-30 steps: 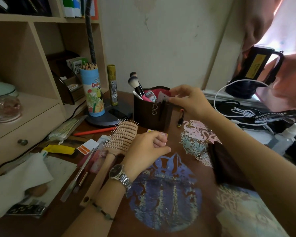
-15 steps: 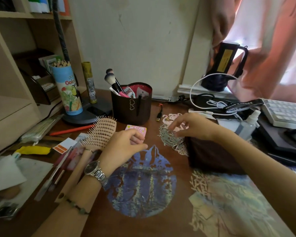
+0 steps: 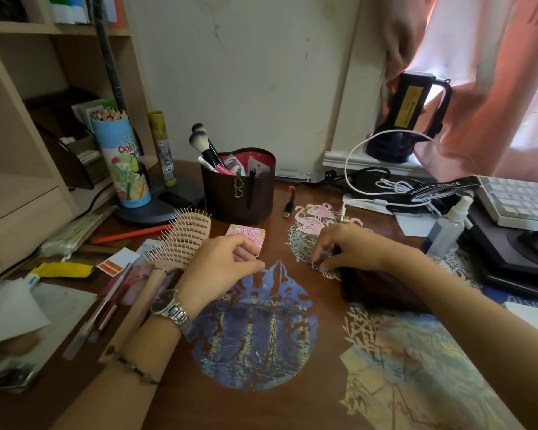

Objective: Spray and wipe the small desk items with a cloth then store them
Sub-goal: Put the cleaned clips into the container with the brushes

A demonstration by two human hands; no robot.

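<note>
My left hand (image 3: 221, 265) rests on the desk in a loose fist, its knuckles against a small pink box (image 3: 246, 236). My right hand (image 3: 347, 246) pinches a small metal item (image 3: 319, 263) on the desk, at the near-left corner of a dark brown cloth (image 3: 382, 290) that my forearm partly covers. A clear spray bottle (image 3: 448, 228) stands to the right of that hand. Behind the pink box stands a dark heart-shaped holder (image 3: 239, 193) with makeup brushes and pink items in it.
A peach hairbrush (image 3: 184, 237), an orange pencil (image 3: 128, 234), cards and tools lie at the left. A pencil tube (image 3: 121, 162) stands on a lamp base by the shelf unit. Cables, a keyboard (image 3: 522, 203) and a black lamp (image 3: 407, 119) fill the right side.
My right hand left the holder's rim, came down to the desk and closed its fingers on the small metal item by the dark cloth. My left hand stayed by the pink box.
</note>
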